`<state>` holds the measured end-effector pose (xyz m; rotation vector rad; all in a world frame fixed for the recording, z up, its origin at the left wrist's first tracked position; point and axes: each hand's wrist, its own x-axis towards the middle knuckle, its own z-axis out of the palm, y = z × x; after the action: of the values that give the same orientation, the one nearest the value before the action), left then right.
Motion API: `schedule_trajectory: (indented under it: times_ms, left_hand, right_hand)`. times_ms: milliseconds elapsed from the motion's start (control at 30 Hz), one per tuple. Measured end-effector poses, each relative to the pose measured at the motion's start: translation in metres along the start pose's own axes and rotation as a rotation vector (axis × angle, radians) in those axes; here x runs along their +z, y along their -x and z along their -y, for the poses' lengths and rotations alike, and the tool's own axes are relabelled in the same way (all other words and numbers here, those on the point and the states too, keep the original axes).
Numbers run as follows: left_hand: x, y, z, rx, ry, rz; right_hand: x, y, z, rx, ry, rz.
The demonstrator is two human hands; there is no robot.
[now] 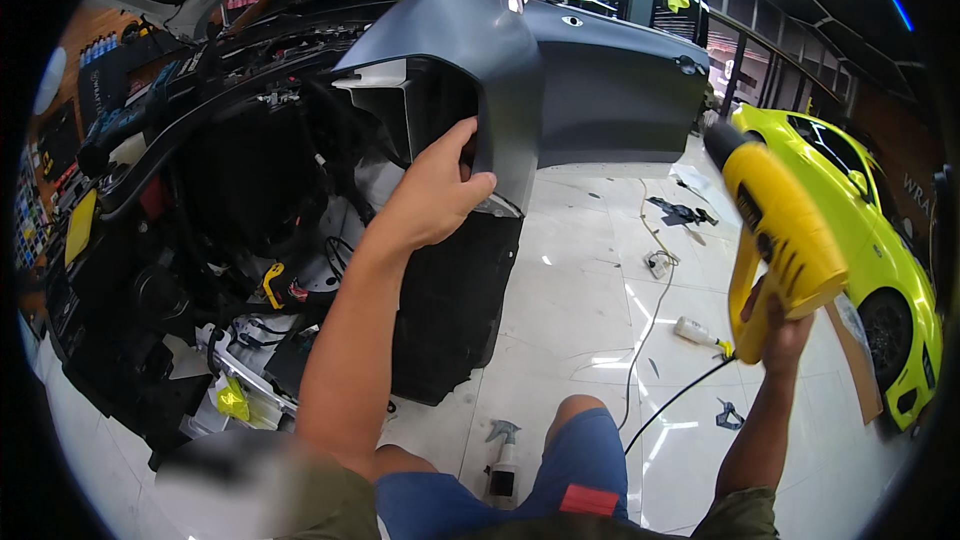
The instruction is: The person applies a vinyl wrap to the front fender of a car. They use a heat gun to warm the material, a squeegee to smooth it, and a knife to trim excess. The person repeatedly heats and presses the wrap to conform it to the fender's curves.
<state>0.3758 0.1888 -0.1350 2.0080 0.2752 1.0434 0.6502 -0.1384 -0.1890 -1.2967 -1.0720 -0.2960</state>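
Note:
My left hand [438, 188] is at the wheel-arch edge of a grey-blue car fender [508, 75]. Its thumb presses near the lower edge, while the other fingers curl partly out of sight around the lip. A yellow heat gun [795, 225] with a dark nozzle is in my right hand [778, 332], held up to the right, apart from the fender. The nozzle points up and away, toward the open car door [620, 90]. A black liner [455, 305] hangs below the fender edge.
Exposed engine-bay parts [250, 160] fill the left side. A power cord [650, 330] crosses the white tiled floor [560, 310]. Spray bottles [503, 470] [700, 332] lie or stand there, with dark scraps [682, 212]. A lime-yellow car [845, 190] is parked at right.

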Motion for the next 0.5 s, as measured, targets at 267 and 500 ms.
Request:
schedule_trajectory:
  times_ms: [267,500]
  left_hand:
    - [0.014,-0.001,-0.014,-0.053,-0.055,-0.111]
    - [0.034,-0.004,-0.014,-0.039,-0.112,-0.376]
  right_hand:
    - [0.003,0.049,-0.158,0.4,0.32,0.27]
    - [0.024,0.12,-0.3,0.552,0.357,0.498]
